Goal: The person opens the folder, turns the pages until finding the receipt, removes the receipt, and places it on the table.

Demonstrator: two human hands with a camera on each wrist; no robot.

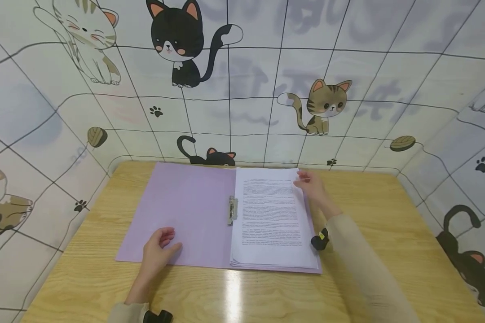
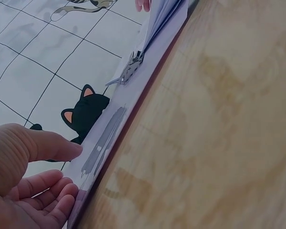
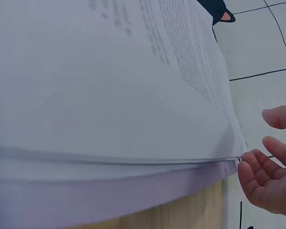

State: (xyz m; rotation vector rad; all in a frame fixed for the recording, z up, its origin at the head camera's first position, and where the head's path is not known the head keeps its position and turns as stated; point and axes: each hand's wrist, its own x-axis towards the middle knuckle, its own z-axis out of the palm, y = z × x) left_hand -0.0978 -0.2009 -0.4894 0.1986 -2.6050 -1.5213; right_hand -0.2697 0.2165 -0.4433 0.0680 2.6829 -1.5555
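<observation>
A lilac folder (image 1: 190, 211) lies opened flat on the table. Its metal clip (image 1: 232, 210) sits by the fold, at the left edge of a stack of printed sheets (image 1: 271, 217) on the right side. My right hand (image 1: 313, 186) is at the stack's upper right corner. In the right wrist view, fingertips (image 3: 248, 160) touch the paper edge while the thumb stands apart. Over the lower left of the folder cover is my left hand (image 1: 157, 251), its fingers loosely bent and holding nothing. The left wrist view shows that hand (image 2: 33, 176) beside the folder edge.
The wooden table (image 1: 372, 202) extends around the folder on both sides and in front. A white cloth backdrop (image 1: 254, 67) with cartoon cats and grid lines rises behind the table and along its sides. Black devices (image 1: 320, 240) are strapped to both wrists.
</observation>
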